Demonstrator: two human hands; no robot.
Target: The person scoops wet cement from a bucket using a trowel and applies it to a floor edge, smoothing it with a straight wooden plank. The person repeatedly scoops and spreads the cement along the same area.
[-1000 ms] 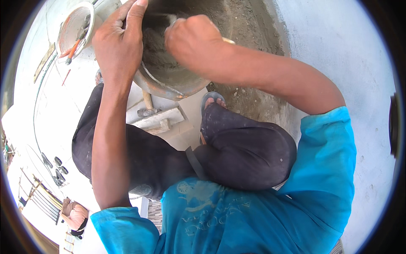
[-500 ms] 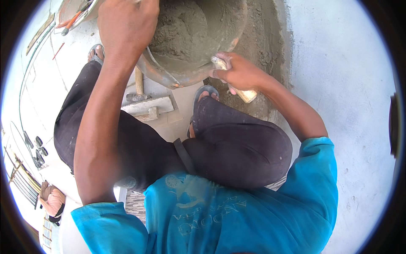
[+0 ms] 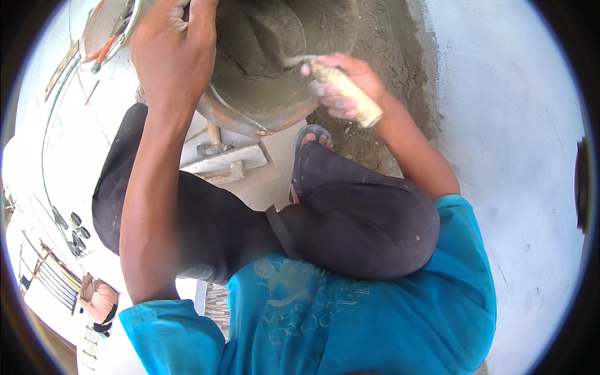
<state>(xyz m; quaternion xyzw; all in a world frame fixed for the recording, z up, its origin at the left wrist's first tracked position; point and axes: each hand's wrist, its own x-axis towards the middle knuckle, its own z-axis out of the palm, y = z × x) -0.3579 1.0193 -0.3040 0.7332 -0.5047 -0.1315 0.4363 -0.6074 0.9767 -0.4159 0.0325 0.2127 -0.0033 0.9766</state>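
My right hand (image 3: pixel 350 81) is wrapped round the pale, worn handle of a trowel (image 3: pixel 353 100). Its thin metal neck points left into a bucket (image 3: pixel 232 117), and the blade is hard to make out against the grey mortar (image 3: pixel 250 47). The bucket is round and mortar-smeared, with a wire handle along its near rim. At the bucket's left side, my left hand (image 3: pixel 172 50) is closed, seemingly on the rim; its fingertips are partly cut off by the top edge of the view.
A hammer (image 3: pixel 214 149) and a plastering float (image 3: pixel 228 161) lie on the tiles between my legs. Another bucket (image 3: pixel 131 28), with orange-handled tools, stands at upper left. Loose mortar (image 3: pixel 387 62) runs along the base of the pale wall (image 3: pixel 500 137). Farther left sits another person (image 3: pixel 99 303).
My right hand has risen from the bucket's near rim with the trowel, whose neck now shows over the mortar. My left hand stays by the bucket, and the whole view has shifted slightly.
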